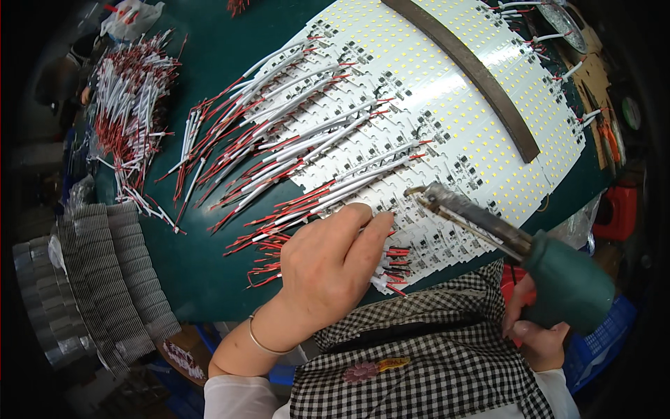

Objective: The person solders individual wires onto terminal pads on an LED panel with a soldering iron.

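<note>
My left hand (328, 262) is closed over the lower edge of the white circuit boards (426, 244). Its fingers are pressed together around a bundle of wires (394, 267); white sleeves and red and black ends stick out past the fingers, and red ends show on the other side. The palm hides the middle of the bundle. In my right hand (534, 332) is a soldering iron (569, 283) with a thick green handle. Its dark tip points left, above the boards beside the left fingertips. More white-sleeved wires (370, 174) lie in rows across the boards.
A curved dark metal bar (474, 70) rests across the LED panels. At the left lie a heap of red-and-white wires (136, 105) and stacked ribbed metallic strips (115, 272). Orange-handled pliers (608, 136), a round metal dish (562, 28) and a red container (615, 213) are at the right.
</note>
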Motion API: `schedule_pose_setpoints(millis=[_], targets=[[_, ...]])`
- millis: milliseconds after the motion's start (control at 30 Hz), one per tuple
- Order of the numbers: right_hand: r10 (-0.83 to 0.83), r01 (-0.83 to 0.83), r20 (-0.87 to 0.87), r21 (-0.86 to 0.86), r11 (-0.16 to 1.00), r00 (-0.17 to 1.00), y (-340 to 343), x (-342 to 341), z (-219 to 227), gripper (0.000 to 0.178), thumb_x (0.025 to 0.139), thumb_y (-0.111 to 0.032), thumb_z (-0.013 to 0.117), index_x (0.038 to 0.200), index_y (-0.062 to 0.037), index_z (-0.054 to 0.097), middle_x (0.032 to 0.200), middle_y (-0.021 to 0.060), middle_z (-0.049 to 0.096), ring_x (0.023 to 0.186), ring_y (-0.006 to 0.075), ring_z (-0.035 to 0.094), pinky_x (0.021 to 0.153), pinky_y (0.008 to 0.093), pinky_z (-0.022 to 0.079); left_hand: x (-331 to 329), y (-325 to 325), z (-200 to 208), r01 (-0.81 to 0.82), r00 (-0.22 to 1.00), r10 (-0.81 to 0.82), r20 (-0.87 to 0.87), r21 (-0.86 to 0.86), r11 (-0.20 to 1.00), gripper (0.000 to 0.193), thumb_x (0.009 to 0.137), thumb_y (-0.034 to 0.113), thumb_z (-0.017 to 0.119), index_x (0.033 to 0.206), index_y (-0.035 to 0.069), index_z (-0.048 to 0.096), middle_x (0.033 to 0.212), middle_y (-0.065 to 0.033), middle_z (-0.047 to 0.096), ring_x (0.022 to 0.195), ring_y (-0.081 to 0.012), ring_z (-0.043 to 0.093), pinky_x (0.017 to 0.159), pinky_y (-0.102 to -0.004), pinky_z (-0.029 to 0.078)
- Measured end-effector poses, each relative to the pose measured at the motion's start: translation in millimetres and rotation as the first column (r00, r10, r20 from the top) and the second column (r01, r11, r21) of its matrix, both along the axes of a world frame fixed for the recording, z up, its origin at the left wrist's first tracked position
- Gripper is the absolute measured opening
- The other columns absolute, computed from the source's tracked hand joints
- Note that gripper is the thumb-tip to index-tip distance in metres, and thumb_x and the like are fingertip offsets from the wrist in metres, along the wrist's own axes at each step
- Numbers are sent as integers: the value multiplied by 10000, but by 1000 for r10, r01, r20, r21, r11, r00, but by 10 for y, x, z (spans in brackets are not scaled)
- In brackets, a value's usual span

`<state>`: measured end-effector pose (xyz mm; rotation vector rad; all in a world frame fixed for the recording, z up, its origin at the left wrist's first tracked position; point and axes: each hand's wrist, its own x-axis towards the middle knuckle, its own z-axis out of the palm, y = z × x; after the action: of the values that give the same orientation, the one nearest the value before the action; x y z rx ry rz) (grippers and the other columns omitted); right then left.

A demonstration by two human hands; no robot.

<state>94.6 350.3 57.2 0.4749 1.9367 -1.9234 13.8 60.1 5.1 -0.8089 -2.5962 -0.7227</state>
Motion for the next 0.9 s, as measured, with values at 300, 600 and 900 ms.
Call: schedule_pose_setpoints(millis=[300,600,900], targets=[[26,-22,-83,48,999,996,170,170,-80,644,633,-90,751,1185,126,500,700,131,607,433,145,517,407,249,456,13,10,-4,-3,1000,3,-13,-19,1000,278,731,47,667,1006,17,656,854,-65,595,609,-164,569,480,-275,428],[-103,96,-95,-69,993,990,116,226,-58,648,641,-138,777,1178,109,513,714,130,605,459,152,533,419,245,444,-66,-59,-3,47,984,-63,166,102,994,294,658,10,654,951,34,660,843,-97,628,659,-223,619,543,-304,485],[109,-109,6,63,992,994,201,314,-117,601,717,-98,765,1235,32,491,738,127,599,595,171,569,524,272,473,-107,-76,-12,90,970,-120,213,147,985,279,647,15,678,925,28,678,829,-109,640,712,-240,654,612,-298,520]])
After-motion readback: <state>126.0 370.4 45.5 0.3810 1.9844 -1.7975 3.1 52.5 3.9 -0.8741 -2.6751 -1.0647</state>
